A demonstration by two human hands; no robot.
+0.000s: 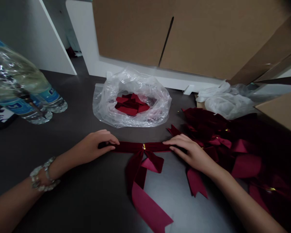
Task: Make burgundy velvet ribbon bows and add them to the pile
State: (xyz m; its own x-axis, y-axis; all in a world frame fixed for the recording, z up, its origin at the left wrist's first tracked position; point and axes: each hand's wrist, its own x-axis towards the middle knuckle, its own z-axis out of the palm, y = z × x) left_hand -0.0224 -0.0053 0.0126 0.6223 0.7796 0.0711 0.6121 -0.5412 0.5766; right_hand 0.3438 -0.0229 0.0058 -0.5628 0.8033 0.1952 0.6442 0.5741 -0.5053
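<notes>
A dark red velvet ribbon bow with a small gold clasp at its middle lies flat on the dark table. Its two tails hang toward me. My left hand pinches the bow's left loop end between thumb and fingers. Resting flat on the right loop end is my right hand, fingers pressing it down. A beaded bracelet sits on my left wrist.
A clear plastic bag holding red ribbon pieces lies behind the bow. A pile of finished dark red bows covers the right side. Plastic water bottles lie at the left. Crumpled white plastic and cardboard boxes stand at the back.
</notes>
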